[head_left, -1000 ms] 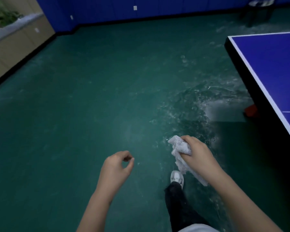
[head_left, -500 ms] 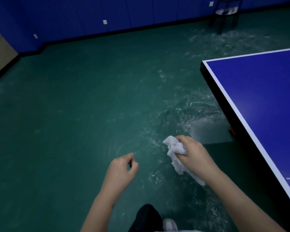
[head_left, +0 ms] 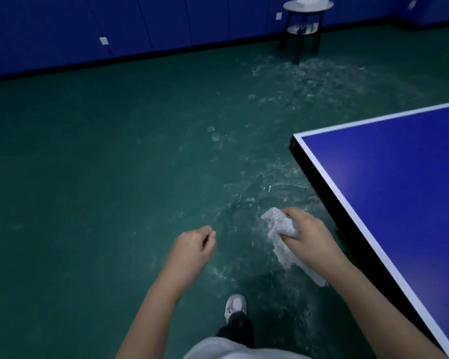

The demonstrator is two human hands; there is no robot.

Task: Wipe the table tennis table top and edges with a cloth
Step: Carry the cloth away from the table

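Note:
The blue table tennis table (head_left: 399, 182) with a white border line and black side edge fills the right side; its near corner points toward the middle of the view. My right hand (head_left: 309, 234) is held in the air to the left of the table's long edge, shut on a crumpled white cloth (head_left: 283, 229) whose loose end hangs down under my wrist. My left hand (head_left: 192, 247) hangs further left with fingers loosely curled and nothing in it. Neither hand touches the table.
Green floor (head_left: 101, 177) with pale scuffed patches spreads ahead and left. A small round two-tier side table (head_left: 303, 24) stands by the blue wall (head_left: 140, 22) at the back. My white shoe (head_left: 235, 305) and dark trouser leg show below.
The view has swung right and the table corner has come nearer and further into frame. My hands keep the same pose; the right stays shut on the cloth. My foot has stepped forward.

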